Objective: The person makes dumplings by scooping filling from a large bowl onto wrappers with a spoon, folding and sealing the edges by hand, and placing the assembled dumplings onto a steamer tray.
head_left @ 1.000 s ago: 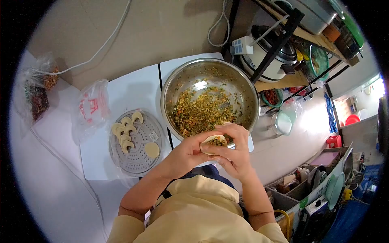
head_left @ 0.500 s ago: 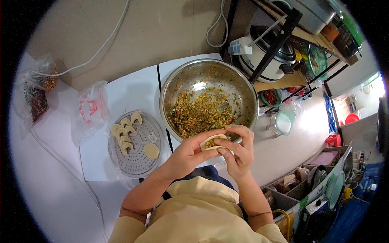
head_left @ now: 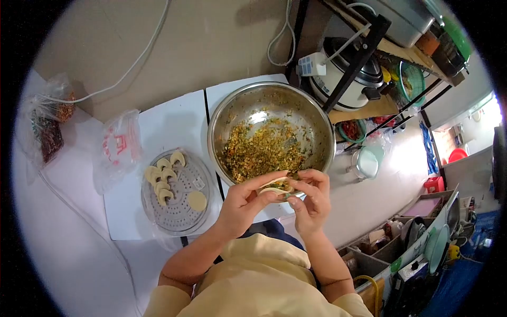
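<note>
A round dough wrapper [head_left: 273, 191] with chopped filling on it is partly folded, just over the near rim of the steel bowl [head_left: 217, 150]. My left hand [head_left: 244, 203] holds its left side between thumb and fingers. At its right edge, the thumb and fingers of my right hand [head_left: 311, 201] grip the dough. Chopped green and orange filling [head_left: 259, 150] lies in the bowl. Left of the bowl, a perforated metal tray [head_left: 177, 208] bears several crescent dumplings [head_left: 161, 177] and one flat wrapper [head_left: 197, 201].
A printed plastic bag [head_left: 120, 142] lies left of the tray, with bagged dark food [head_left: 48, 138] farther left. At the back right, a rack [head_left: 364, 53] stands by a lidded cooker [head_left: 343, 87]. Bins with kitchen things [head_left: 377, 243] are at the lower right.
The wrapper has been turned and folded more narrowly around its filling. My right thumb and fingers have shifted along its right edge. The bowl and tray sit slightly lower in view.
</note>
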`<state>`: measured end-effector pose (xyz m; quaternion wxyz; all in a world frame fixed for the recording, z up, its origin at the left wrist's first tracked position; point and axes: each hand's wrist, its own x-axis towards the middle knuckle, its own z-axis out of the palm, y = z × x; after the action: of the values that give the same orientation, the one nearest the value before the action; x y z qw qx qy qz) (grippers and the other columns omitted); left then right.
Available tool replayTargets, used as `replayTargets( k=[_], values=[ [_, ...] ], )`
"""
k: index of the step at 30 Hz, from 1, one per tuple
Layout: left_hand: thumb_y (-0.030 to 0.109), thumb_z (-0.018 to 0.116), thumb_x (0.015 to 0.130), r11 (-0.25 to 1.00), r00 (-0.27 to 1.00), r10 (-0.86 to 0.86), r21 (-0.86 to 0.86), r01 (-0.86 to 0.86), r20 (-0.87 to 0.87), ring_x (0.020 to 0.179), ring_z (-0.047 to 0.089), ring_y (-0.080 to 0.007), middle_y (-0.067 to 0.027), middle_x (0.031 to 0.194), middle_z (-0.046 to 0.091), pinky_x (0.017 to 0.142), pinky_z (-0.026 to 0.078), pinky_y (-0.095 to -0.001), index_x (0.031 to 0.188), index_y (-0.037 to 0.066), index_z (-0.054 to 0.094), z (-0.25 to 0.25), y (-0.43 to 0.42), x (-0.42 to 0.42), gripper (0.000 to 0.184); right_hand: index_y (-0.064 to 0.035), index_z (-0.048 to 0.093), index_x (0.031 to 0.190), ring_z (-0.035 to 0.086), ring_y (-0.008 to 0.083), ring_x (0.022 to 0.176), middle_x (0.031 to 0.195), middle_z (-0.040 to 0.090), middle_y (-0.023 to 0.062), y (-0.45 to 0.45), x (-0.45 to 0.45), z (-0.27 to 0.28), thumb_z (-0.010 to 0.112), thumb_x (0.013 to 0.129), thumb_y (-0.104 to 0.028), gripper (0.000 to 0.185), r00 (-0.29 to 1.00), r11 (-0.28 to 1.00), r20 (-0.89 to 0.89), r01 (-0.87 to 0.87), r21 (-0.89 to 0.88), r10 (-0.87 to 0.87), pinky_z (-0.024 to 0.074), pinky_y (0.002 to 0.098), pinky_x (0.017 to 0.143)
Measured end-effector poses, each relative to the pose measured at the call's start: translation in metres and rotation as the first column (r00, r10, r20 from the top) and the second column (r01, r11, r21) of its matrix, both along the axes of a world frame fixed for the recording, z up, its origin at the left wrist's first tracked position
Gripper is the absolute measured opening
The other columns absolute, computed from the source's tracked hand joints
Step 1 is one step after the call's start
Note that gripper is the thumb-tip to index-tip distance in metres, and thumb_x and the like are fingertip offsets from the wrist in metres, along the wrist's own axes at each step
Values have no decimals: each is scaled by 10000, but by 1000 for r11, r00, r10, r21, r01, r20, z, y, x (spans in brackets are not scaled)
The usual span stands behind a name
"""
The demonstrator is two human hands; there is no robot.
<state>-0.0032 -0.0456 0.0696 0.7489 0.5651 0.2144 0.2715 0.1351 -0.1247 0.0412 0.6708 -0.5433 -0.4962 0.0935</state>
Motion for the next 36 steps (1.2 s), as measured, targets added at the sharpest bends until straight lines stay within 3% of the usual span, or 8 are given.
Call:
replayTargets(
  k=[2,12,17,24,27,29,32,36],
  values=[
    [39,494,923,1000,1000,-11,-7,11,15,1011,573,-135,-110,1145,597,886,470,-266,1274,-34,486,1,0,1,358,-42,672,970,508,239,893,1021,535,111,0,4,-4,714,742,-93,237,993,1000,112,-31,-6,31,423,313,757],
    [45,498,926,995,995,54,-84,-61,-88,1020,577,-139,-127,1159,590,900,469,-272,1184,-39,560,-2,2,5,278,-22,653,923,506,211,862,990,534,115,13,-6,1,676,724,34,208,1000,1000,13,-4,-16,4,417,289,744],
    [49,489,932,984,989,134,-125,-126,62,1054,568,-185,-132,1149,578,944,467,-322,1167,-49,558,-6,3,8,265,17,652,945,494,164,870,970,523,78,18,-10,2,667,729,54,219,876,995,-474,-96,8,89,410,273,763],
    [66,484,940,947,969,167,-304,-107,181,1047,574,-193,-133,1135,583,965,462,-334,1152,-50,562,-4,2,11,254,31,664,889,496,151,880,952,531,79,24,-10,-3,653,776,-1,117,744,979,-637,-171,108,200,401,264,770],
    [69,485,940,944,976,166,-308,-115,142,1043,575,-187,-133,1133,586,964,462,-330,1157,-47,561,-5,1,12,257,29,658,866,517,166,836,904,551,83,27,-5,-6,652,790,-26,94,816,991,-563,-124,56,134,414,263,747],
    [71,491,939,943,976,170,-309,-122,134,1043,576,-187,-135,1135,586,961,465,-330,1159,-46,559,-6,0,12,259,11,661,850,547,187,769,847,579,98,28,-1,-3,649,799,-40,73,975,996,-218,32,-83,-49,435,272,693],
    [72,500,935,941,974,201,-296,-162,103,1042,578,-186,-138,1139,586,953,472,-330,1162,-44,557,-7,3,12,261,-7,666,851,567,205,724,821,599,112,29,2,0,650,797,-49,70,996,996,-24,82,-38,-83,447,280,646],
    [61,508,931,936,962,238,-298,-190,135,979,590,-134,-103,1113,597,930,487,-277,1158,-20,580,-6,6,12,252,-12,660,841,580,208,723,817,611,115,26,-3,12,656,774,-29,69,999,994,-5,53,-92,-54,449,277,635]
  ],
)
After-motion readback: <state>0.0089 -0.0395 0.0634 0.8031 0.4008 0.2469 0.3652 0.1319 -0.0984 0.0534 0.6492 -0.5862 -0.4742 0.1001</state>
